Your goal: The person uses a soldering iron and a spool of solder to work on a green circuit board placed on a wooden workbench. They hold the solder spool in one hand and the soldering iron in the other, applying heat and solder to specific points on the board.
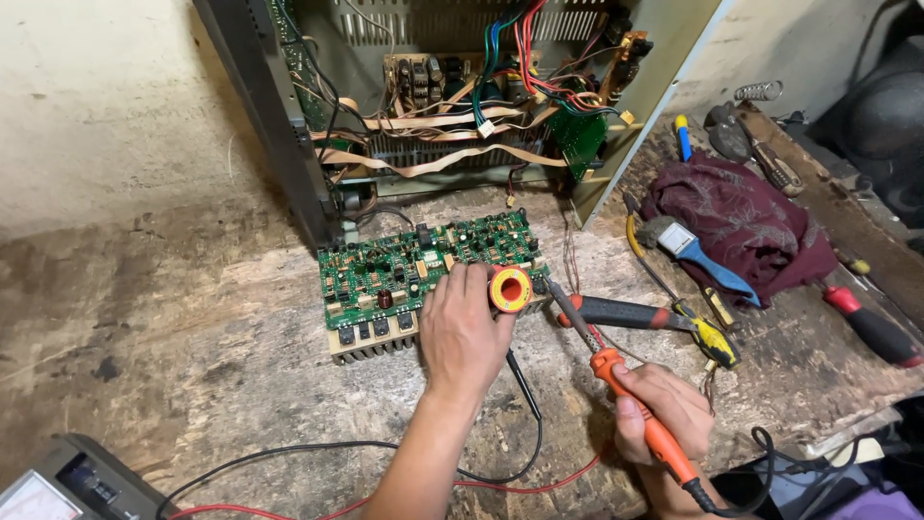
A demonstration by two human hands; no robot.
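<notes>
The left hand [464, 332] gripped a yellow solder spool [510, 288] at the near right edge of the green circuit board [423, 265], feeding wire there. The right hand [664, 409] clasped an orange soldering iron [630, 404], tip angled toward that spot, low over the counter [192, 327].

Green circuit board [423, 265], orange soldering iron [647, 419], seemingly patterned maroon cloth [741, 221]

1. One head-worn view looks steeply down and forward over the tabletop [173, 318].
2. It sits close: the hands fill the lower centre.
3. It faces the wall [106, 106] and an open chassis [462, 106] at the top.
</notes>
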